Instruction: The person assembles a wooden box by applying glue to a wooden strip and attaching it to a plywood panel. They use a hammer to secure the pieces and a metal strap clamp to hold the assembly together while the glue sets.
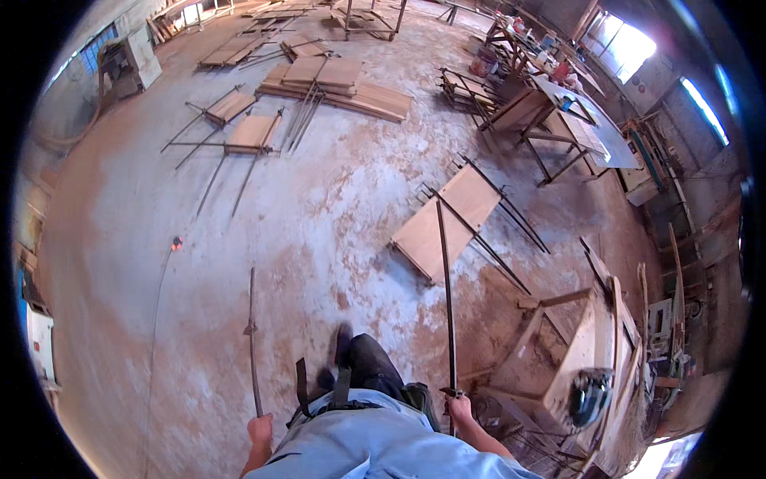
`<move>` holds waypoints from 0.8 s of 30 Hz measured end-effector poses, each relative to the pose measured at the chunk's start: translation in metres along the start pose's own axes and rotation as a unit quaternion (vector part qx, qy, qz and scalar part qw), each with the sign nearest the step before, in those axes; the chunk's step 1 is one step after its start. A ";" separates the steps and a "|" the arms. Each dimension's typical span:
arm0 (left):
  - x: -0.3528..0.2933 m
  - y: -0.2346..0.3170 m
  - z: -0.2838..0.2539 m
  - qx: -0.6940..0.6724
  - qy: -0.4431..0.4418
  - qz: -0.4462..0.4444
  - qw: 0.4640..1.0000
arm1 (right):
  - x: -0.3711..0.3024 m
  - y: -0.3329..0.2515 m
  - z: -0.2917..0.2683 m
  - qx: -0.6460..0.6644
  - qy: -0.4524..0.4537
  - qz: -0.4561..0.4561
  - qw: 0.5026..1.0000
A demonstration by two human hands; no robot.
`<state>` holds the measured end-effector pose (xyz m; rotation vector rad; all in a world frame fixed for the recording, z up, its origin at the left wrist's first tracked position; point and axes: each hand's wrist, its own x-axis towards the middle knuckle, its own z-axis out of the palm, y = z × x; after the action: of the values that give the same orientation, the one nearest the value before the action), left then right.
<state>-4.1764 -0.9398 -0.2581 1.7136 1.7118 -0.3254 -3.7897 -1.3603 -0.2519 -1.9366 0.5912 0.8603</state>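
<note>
My left hand (260, 429) is closed around the lower end of a long metal bar clamp (254, 359), which points forward over the floor with a jaw partway along it. In my right hand (459, 408) is a second, longer bar clamp (450, 319), gripped close to its jaw. Its far end overlaps, in the picture, a wooden panel (431, 235) lying ahead on the right with several clamps across it. Whether that end touches the panel I cannot tell. My fingers are small in view, but both hands look wrapped round the bars.
Clamped panels (254, 132) and a stack of boards (351, 89) lie on the floor ahead. At right stand a wooden frame (574, 351) with a dark power tool (590, 397) and a cluttered worktable (594, 132). A cable (155, 319) trails along the left.
</note>
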 end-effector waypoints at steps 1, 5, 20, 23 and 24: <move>0.030 0.042 -0.017 -0.012 0.002 -0.011 1.000 | 0.014 -0.021 0.017 -0.002 0.004 0.007 1.000; 0.151 0.134 -0.046 0.074 0.048 0.033 0.996 | 0.082 -0.107 0.081 0.062 -0.017 0.052 0.997; 0.438 0.638 -0.086 0.004 -0.053 0.001 0.999 | 0.337 -0.577 0.172 0.040 0.083 0.052 0.994; 0.509 0.760 -0.077 0.022 -0.050 0.081 0.995 | 0.381 -0.672 0.182 0.016 0.104 0.065 0.992; 0.529 0.787 -0.073 0.039 -0.049 0.121 0.991 | 0.394 -0.700 0.184 0.040 0.121 0.081 0.988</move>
<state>-3.3930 -0.4022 -0.3043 1.9063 1.4200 -0.3607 -3.1127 -0.8901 -0.2356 -1.9533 0.9250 0.6922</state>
